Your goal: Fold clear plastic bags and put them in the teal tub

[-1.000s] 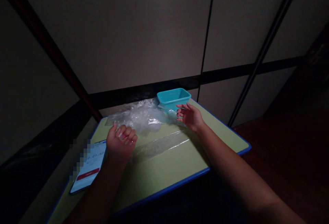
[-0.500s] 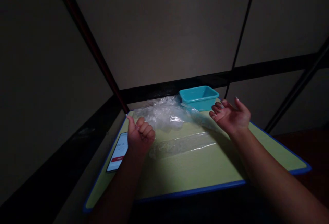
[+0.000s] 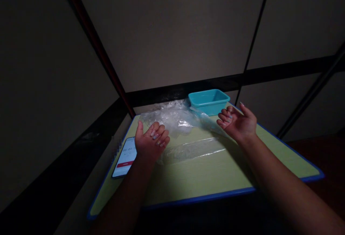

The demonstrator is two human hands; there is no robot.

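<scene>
My left hand [image 3: 151, 140] is raised above the left part of the table, palm up, fingers loosely curled and thumb apart, with nothing in it. Beside it lies a phone [image 3: 124, 159] with a lit timer screen, partly covered by my wrist. My right hand [image 3: 238, 122] is held palm up over the right side, fingers half bent and empty. Between the hands a flat clear plastic bag [image 3: 194, 150] lies on the table. Behind it is a crumpled heap of clear plastic bags [image 3: 175, 118], its right end reaching toward my right hand.
A turquoise plastic basket [image 3: 210, 109] stands at the back right, touching the heap of plastic. The yellow-green table [image 3: 199, 181] has a blue edge. Dark-trimmed panels [image 3: 183, 40] rise directly behind it.
My left hand has opened from a loose fist, its fingers now spread more. My right hand has shifted slightly left, fingers a little more curled. Plastic and basket stay in place.
</scene>
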